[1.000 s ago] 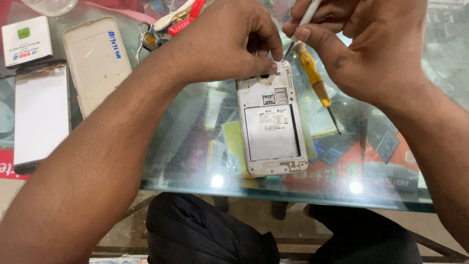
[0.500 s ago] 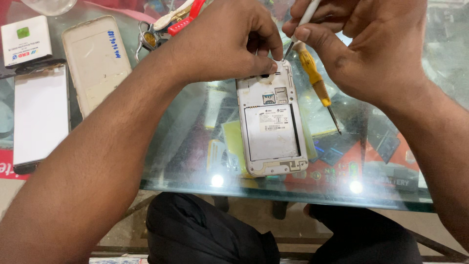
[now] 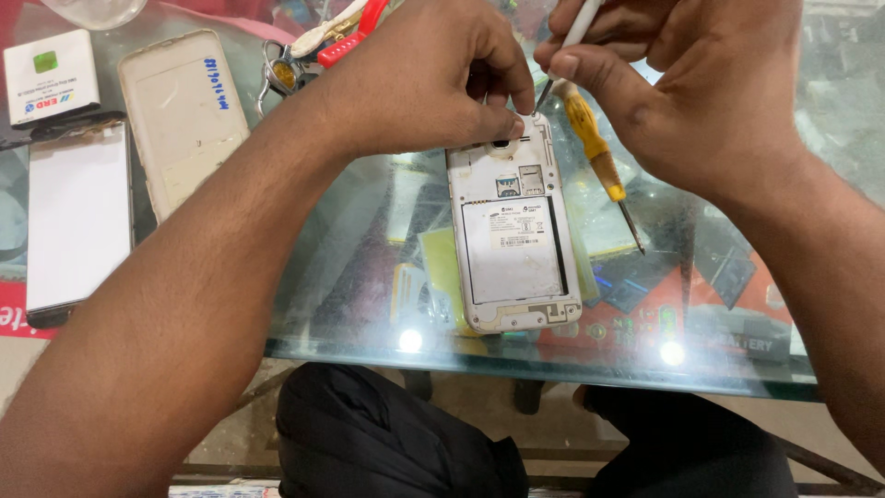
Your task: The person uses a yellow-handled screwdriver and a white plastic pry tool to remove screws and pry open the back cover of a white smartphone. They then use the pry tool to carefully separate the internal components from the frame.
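Note:
A white phone (image 3: 513, 240) lies face down on the glass table (image 3: 350, 304) with its back cover off and its empty battery bay showing. My left hand (image 3: 424, 78) pinches the phone's top edge and steadies it. My right hand (image 3: 701, 83) holds a thin white-handled screwdriver (image 3: 564, 51) with its tip on the phone's top right corner. A yellow-handled screwdriver (image 3: 597, 157) lies on the glass just right of the phone, under my right hand.
At the left lie the phone's white back cover (image 3: 184, 115), a white screen panel (image 3: 78, 217) and a white battery (image 3: 51, 78). Keys and red-handled tools (image 3: 318, 46) sit at the top. The glass edge runs along the front, my dark trousers (image 3: 396, 433) below.

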